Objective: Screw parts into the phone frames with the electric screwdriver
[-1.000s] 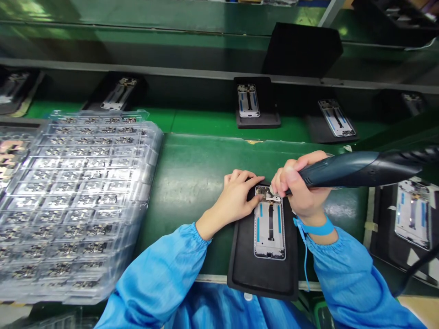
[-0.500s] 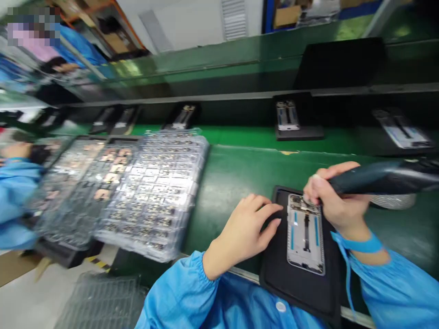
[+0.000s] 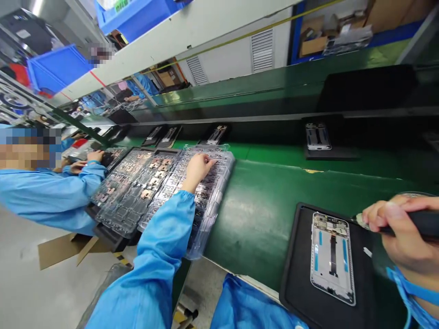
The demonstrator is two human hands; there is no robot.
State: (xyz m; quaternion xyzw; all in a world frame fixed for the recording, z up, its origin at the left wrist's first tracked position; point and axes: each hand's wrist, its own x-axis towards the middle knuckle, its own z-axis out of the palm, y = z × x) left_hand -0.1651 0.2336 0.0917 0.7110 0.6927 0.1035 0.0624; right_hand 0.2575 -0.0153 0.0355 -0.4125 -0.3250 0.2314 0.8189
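Note:
My left hand [image 3: 197, 169] reaches out over a stack of clear plastic trays [image 3: 212, 201] full of small metal parts, fingertips pinched down on one of the pockets; what they hold I cannot make out. My right hand [image 3: 401, 237] is wrapped round a dark electric screwdriver [image 3: 425, 224], its tip just right of the top of a phone frame [image 3: 332, 256]. The frame lies face up in a black holder [image 3: 298, 274] on the green bench.
A co-worker in a blue coat [image 3: 44, 196] works at more parts trays [image 3: 116, 183] on the left. Behind runs a green conveyor [image 3: 274, 153] carrying black holders with phone frames [image 3: 318, 137]. A blue bin [image 3: 51, 68] sits high at the left.
My left hand left the black holder and went far left to the clear trays. The view swung left, and the screwdriver tip lifted off the frame's top edge.

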